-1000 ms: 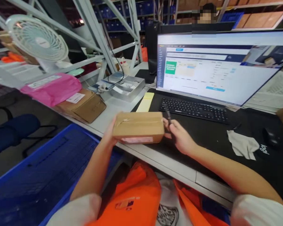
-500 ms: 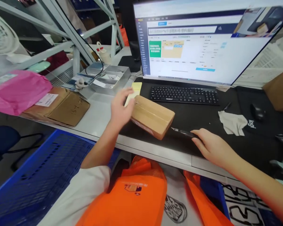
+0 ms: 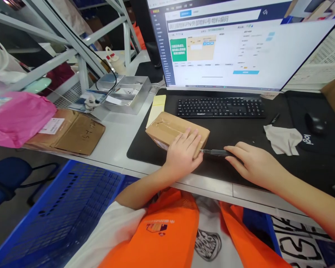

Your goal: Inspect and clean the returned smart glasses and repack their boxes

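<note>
A small taped cardboard box (image 3: 167, 128) lies on the black desk mat, set at an angle. My left hand (image 3: 182, 152) holds it near its right end, fingers laid over the top and thumb at the end face. In my right hand (image 3: 247, 160) is a black utility knife (image 3: 216, 152), pinched between thumb and fingers. Its blade points left, and the tip meets or nearly meets the box's right end by my left thumb; exact contact is hard to tell.
Behind the box are a keyboard (image 3: 220, 107) and a monitor (image 3: 217, 48). A cloth (image 3: 283, 139), pen (image 3: 275, 118) and mouse (image 3: 315, 123) lie to the right. Yellow notepaper (image 3: 156, 108), a grey tray (image 3: 136, 100), another carton (image 3: 78, 134) and a pink bag (image 3: 19, 117) are leftward. A blue crate (image 3: 58, 219) stands below.
My left hand has moved from the box's left end to its right end and front. The knife tip has come closer to the box, which lies slightly further left.
</note>
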Motion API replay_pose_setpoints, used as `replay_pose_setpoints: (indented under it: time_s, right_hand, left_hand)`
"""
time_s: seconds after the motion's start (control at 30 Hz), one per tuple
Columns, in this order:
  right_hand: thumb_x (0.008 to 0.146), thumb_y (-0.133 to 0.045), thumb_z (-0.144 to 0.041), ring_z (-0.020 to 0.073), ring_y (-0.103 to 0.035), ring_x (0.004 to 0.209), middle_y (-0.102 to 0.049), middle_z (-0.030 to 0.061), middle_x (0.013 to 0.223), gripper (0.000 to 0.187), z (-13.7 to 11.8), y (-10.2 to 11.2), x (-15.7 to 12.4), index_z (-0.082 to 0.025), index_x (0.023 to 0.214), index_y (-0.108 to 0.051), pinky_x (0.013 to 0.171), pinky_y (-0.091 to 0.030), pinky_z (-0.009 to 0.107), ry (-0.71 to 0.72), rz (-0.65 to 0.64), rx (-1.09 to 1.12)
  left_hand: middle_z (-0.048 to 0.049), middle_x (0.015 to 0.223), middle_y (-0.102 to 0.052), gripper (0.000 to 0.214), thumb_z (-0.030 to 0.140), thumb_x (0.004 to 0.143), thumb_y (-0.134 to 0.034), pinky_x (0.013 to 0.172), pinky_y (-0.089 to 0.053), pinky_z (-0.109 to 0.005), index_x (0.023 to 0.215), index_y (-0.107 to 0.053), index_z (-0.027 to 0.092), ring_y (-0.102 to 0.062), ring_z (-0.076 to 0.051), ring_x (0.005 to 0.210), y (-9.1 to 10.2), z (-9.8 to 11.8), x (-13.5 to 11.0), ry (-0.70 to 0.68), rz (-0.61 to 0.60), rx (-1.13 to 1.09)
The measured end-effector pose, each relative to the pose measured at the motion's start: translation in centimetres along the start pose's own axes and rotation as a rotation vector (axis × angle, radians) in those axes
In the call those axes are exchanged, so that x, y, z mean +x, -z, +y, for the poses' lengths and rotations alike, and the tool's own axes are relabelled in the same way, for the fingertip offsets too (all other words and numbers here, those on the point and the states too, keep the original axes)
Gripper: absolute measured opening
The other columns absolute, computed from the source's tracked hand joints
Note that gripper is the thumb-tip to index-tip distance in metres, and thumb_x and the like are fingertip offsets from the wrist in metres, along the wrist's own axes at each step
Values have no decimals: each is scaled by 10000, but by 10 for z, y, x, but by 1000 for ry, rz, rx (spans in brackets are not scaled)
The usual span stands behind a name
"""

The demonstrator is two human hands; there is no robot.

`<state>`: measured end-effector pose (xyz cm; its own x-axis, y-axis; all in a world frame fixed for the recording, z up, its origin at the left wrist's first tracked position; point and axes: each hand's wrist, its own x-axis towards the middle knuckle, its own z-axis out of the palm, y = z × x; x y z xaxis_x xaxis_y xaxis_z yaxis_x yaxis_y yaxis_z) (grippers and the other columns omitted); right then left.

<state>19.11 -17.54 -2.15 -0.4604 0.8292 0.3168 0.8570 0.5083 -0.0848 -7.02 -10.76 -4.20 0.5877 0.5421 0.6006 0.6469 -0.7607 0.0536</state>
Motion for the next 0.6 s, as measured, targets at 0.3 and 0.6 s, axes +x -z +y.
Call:
replay_pose_setpoints:
  time_s: [0.3, 0.6]
  right_hand:
    - [1064, -456, -335, 189, -603, 733, -644, 77, 893, 378, -4, 13, 13, -129, 1288, -681, 621, -420, 317, 36, -12, -56]
    - [1073, -410, -482, 229, -656, 778, -694, 161, 971, 521, 121, -1, 28, -122, 1279, -725, 633, -432, 334, -364, 32, -224]
  left_hand:
    - [-140, 1401, -662, 446, 267, 906, -585, 1090, -483, -464, 1321, -642, 115, -584, -334, 1367, 0, 1, -2, 10, 9, -26]
    - [-150, 1396, -663, 447, 290, 913, -606, 1094, -494, -472, 1331, -632, 134, -583, -326, 1372, 1, 4, -8, -1, 46, -76]
